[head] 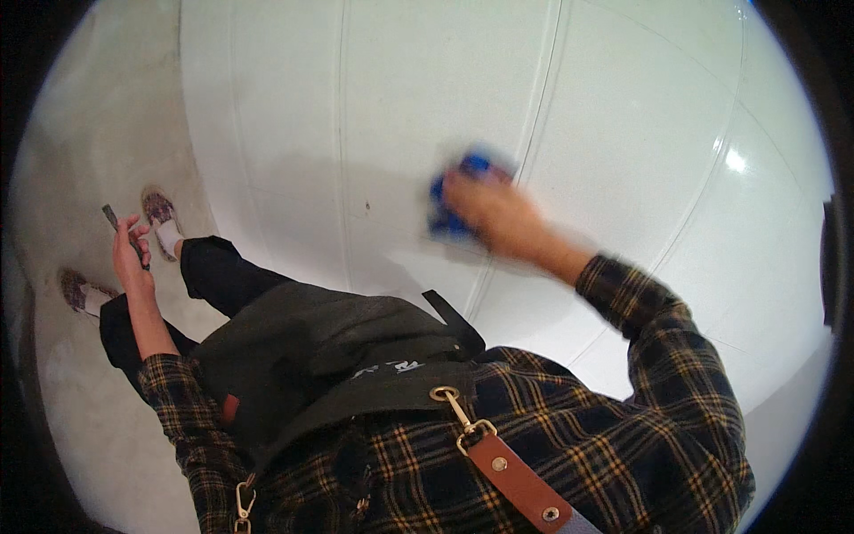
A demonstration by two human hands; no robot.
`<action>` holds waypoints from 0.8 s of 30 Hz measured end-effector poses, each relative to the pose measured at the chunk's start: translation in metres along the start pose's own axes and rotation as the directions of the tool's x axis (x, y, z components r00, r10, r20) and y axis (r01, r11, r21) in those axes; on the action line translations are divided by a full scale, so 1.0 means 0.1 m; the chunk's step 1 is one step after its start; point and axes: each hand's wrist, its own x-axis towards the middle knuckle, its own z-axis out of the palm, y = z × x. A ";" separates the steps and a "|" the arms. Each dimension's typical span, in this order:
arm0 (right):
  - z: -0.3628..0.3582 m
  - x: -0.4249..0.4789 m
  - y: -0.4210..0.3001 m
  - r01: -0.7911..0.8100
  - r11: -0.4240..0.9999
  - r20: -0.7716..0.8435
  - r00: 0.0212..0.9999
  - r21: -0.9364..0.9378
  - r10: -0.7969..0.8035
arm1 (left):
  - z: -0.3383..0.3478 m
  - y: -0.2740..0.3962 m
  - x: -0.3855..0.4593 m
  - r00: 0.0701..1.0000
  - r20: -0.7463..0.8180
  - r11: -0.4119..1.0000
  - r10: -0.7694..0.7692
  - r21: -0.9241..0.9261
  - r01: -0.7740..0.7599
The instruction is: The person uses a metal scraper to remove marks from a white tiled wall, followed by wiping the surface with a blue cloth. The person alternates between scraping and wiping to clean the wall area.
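My right hand (492,210), blurred by motion, grips a bunched blue cloth (448,223) at a large white panelled surface (413,87). Whether the cloth presses on the surface is hard to tell. Low at the left, my left hand (131,253) hangs away from the panel. Its fingers are closed around a thin dark tool (109,213) that sticks out past both sides of the fist; its exact kind is unclear. A small dark mark (367,205) shows on the panel, left of the cloth.
Seam lines (342,127) run along the white surface, which has a bright reflection (735,161). A dark fitting (828,263) sits at the right rim. My shoes (159,205) stand on a pale, stained floor (107,133). I wear a dark apron (320,334), with a loose strap (454,320) sticking out.
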 end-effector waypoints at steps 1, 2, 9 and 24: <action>0.32 -0.28 -0.18 0.117 0.993 0.014 0.993 -0.023 -0.116 | 0.06 0.00 -0.05 1.000 0.019 1.000 0.001 -0.011 -0.001; 0.46 -0.47 -0.39 0.146 0.988 0.120 0.981 0.042 -0.150 | 0.11 0.02 -0.08 0.999 0.036 1.000 0.015 -0.022 -0.014; -0.69 0.97 0.74 -0.042 0.951 -0.298 0.953 -0.308 -0.055 | 0.26 0.31 -0.29 0.999 0.030 0.999 -0.041 -0.028 0.042; 0.52 1.21 -0.42 0.308 0.945 -0.025 0.950 -0.105 -0.313 | 0.16 0.50 -0.42 0.997 0.041 0.981 -0.063 -0.181 0.069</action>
